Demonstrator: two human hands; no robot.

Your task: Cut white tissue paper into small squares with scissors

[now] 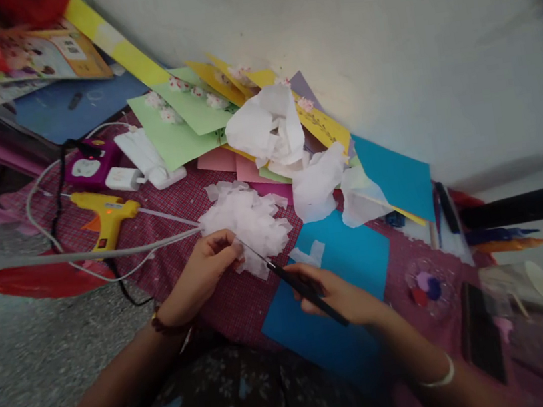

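Note:
My left hand (215, 255) is closed in a pinch, thumb against forefinger, on what looks like a small piece of white tissue paper at the thin tip of a tool. That tool (315, 295) has a narrow metal shaft and a long black handle; its exact kind is unclear. My right hand (339, 288) is closed around the handle. Right behind my left fingers lies a heap of cut white tissue paper pieces (248, 220). A few loose scraps (309, 253) rest on a blue sheet (353, 246), partly under my right hand.
A yellow glue gun (107, 216) and purple power strip (89, 167) with cables lie left. Crumpled white paper (265, 123) covers coloured cards (180, 125) against the wall. To the right are a clear dish with pompoms (428, 289) and a dark phone-like slab (480, 332).

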